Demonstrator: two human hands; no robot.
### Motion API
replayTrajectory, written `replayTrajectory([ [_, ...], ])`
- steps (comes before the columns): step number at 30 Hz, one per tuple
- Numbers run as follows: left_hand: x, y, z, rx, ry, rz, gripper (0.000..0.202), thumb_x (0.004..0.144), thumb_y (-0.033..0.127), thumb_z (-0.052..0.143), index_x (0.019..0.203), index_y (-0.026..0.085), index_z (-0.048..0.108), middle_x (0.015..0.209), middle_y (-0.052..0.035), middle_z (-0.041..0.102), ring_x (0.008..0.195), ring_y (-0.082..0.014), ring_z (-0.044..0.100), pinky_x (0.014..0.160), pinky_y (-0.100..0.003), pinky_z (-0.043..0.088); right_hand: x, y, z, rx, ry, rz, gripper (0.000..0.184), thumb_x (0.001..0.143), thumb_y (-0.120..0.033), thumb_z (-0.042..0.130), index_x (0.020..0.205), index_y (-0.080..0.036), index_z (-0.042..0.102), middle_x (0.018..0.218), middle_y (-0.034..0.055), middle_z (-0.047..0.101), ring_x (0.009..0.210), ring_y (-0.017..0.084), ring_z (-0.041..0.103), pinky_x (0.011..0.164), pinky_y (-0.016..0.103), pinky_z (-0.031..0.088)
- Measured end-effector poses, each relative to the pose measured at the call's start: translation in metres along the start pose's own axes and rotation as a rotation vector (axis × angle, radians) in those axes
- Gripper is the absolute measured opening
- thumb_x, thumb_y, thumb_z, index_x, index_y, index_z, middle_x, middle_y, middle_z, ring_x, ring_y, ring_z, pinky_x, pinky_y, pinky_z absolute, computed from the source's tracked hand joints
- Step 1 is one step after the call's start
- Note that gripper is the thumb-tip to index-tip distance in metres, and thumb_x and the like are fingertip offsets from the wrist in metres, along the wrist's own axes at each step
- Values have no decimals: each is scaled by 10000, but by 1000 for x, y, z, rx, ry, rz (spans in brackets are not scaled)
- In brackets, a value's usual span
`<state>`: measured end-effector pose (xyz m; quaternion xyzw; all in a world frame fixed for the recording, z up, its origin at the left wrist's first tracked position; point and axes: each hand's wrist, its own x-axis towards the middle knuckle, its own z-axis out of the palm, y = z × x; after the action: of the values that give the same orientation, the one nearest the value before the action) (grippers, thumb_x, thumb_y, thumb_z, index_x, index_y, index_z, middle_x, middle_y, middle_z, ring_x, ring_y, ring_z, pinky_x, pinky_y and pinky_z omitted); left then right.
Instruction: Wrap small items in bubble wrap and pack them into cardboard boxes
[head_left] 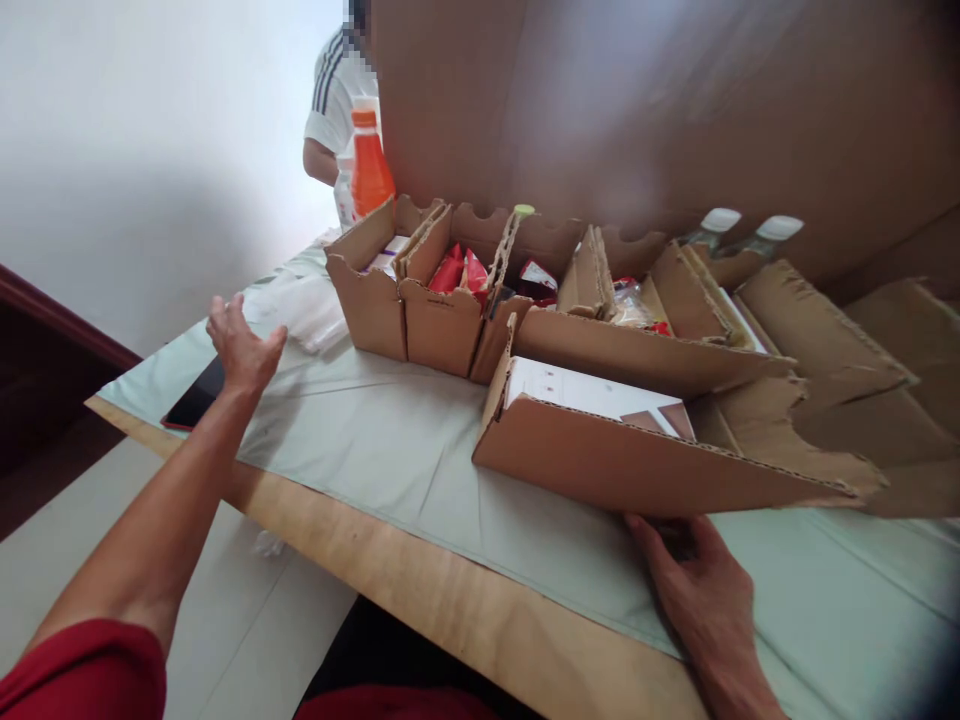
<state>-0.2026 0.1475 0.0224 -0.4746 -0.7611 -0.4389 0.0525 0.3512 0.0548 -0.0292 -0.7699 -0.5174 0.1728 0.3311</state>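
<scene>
My left hand (241, 345) is stretched out over the far left of the table, fingers apart and holding nothing, just above a dark phone (196, 397) and close to clear plastic bags (304, 308). My right hand (694, 580) rests on the pale green tablecloth (390, 440) at the near edge. Its fingertips touch the underside of the nearest cardboard tray (637, 465); their tips are hidden beneath it. That tray holds a white box (592, 392).
Several cardboard compartments (442, 325) hold red packets (457, 272) and small packs. An orange bottle (370, 165) and white-capped bottles (720, 222) stand behind. A big cardboard sheet (675, 110) fills the upper right. A person in a white shirt (330, 95) stands at the back.
</scene>
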Motion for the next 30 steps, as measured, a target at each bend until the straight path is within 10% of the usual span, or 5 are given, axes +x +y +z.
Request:
replayTrajectory([
  [5, 1, 6, 10, -43, 64, 20, 61, 837, 183, 650, 871, 138, 629, 1449, -205, 574, 1459, -406, 471, 1236, -608, 306, 1, 0, -1, -22, -7, 10, 521, 650, -719, 647, 859, -243, 679, 775, 105, 765, 745, 352, 708, 734, 469, 534],
  [11, -134, 32, -10, -139, -28, 323, 85, 880, 275, 668, 923, 202, 662, 1470, -161, 617, 1378, -317, 582, 1190, -526, 422, 2, 1, -1, -29, -6, 1, 525, 651, -729, 656, 850, -244, 675, 797, 115, 779, 764, 355, 718, 740, 467, 533],
  [15, -195, 41, -10, -189, -283, 361, 83, 898, 216, 624, 937, 216, 697, 1455, -158, 642, 1382, -317, 590, 1149, -548, 471, 1, 0, 0, -18, -19, -15, 510, 663, -710, 634, 856, -240, 677, 819, 121, 784, 796, 354, 723, 747, 459, 535],
  [30, -209, 68, -35, -442, -685, 283, 67, 887, 205, 601, 888, 219, 667, 1241, -130, 775, 1165, -275, 739, 978, -451, 601, 1, -1, -3, -6, -36, 47, 584, 630, -678, 640, 972, -209, 691, 885, 136, 781, 881, 378, 731, 845, 514, 550],
])
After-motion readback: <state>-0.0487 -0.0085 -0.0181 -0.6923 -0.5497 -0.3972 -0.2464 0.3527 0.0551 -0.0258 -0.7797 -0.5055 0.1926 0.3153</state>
